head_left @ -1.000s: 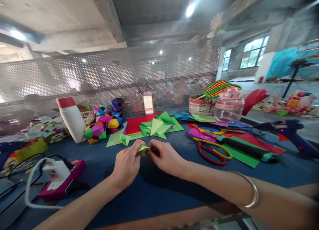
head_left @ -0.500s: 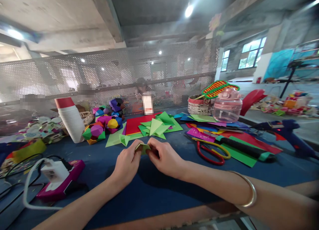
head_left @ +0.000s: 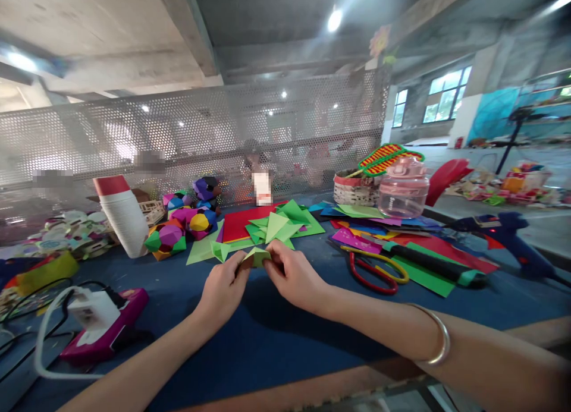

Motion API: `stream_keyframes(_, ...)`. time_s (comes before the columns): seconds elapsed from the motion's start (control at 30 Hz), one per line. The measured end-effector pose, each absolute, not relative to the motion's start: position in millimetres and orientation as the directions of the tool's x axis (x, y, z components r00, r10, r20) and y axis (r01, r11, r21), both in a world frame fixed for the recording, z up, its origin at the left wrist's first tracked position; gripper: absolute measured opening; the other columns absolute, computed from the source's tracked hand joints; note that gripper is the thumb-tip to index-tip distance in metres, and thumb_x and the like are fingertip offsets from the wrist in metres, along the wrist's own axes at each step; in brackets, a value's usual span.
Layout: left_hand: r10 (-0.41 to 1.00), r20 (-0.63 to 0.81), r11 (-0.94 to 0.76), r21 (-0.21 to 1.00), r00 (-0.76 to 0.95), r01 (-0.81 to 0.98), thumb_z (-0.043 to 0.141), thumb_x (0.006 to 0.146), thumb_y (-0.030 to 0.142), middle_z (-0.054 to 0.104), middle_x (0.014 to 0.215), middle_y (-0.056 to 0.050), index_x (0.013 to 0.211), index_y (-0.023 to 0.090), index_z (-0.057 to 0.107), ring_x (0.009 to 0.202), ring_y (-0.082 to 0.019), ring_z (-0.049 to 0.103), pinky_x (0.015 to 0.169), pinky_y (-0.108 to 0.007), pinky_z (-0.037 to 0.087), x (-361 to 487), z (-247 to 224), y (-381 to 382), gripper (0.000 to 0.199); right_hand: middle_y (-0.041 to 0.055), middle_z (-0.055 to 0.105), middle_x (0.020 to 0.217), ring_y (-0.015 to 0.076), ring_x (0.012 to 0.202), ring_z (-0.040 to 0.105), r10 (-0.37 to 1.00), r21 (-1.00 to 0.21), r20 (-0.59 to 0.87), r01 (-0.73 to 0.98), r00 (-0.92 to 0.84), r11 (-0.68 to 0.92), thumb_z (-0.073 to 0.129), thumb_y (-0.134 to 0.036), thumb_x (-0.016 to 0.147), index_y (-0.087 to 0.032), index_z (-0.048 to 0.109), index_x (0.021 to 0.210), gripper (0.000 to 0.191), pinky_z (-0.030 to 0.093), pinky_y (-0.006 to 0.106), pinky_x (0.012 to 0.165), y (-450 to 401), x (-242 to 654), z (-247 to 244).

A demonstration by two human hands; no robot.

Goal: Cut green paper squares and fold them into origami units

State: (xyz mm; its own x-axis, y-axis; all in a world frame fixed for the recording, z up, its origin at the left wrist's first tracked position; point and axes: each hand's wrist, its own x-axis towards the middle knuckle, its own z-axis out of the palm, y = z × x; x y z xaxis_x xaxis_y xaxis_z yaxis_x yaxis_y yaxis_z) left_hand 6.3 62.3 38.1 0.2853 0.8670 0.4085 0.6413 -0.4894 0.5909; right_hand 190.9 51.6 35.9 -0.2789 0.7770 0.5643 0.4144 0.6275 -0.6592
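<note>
A small piece of folded light-green paper (head_left: pixel 256 258) is held over the blue table, pinched at its two ends. My left hand (head_left: pixel 226 286) grips its left end between thumb and fingers. On the right end, my right hand (head_left: pixel 294 279) has its fingers closed. Just beyond them lies a pile of folded green paper pieces (head_left: pixel 285 220), beside a red paper stack (head_left: pixel 241 222). One small folded green piece (head_left: pixel 219 251) sits apart, near my left fingers, on a light-green sheet.
Scissors (head_left: pixel 373 273) with red and yellow handles and a black-and-green cutter (head_left: pixel 435 265) lie on coloured sheets at right, near a glue gun (head_left: pixel 506 236). A pink bottle (head_left: pixel 404 192) stands behind. At left are a power strip (head_left: pixel 107 329), stacked paper cups (head_left: pixel 120 216) and paper balls (head_left: pixel 170 236).
The folded paper has tilted and risen slightly, so more of its creased upper face shows between my hands. Both hands keep their grip. The whole view has shifted a little.
</note>
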Motion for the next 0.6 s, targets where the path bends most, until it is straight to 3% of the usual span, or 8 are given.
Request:
stream_keyframes(0.37, 0.891, 0.351, -0.453, 0.626, 0.289, 0.635, 0.038, 0.094, 0.034, 0.05, 0.057, 0.003, 0.082, 0.022, 0.06, 0.054, -0.017, 0.047, 0.054, -0.025, 0.031, 4.6, 40.9, 60.3, 0.028, 0.001, 0.063, 0.071, 0.0164, 0.06, 0.056, 0.802, -0.685, 0.545, 0.421, -0.245, 0.595, 0.049, -0.021, 0.091, -0.021, 0.049, 0.09, 0.002, 0.037, 0.025, 0.057, 55.6, 192.2, 35.9)
stream_keyframes(0.6, 0.9, 0.335, -0.436, 0.68, 0.279, 0.59, 0.038, 0.096, 0.041, 0.049, 0.052, 0.004, 0.079, 0.021, 0.06, 0.05, -0.015, 0.047, 0.051, -0.024, 0.032, 1.5, 40.9, 61.1, 0.035, -0.0004, 0.059, 0.071, 0.0159, 0.061, 0.053, 0.803, -0.687, 0.545, 0.42, -0.243, 0.593, 0.048, -0.022, 0.093, -0.022, 0.048, 0.089, 0.003, 0.037, 0.025, 0.058, 56.2, 192.4, 36.5)
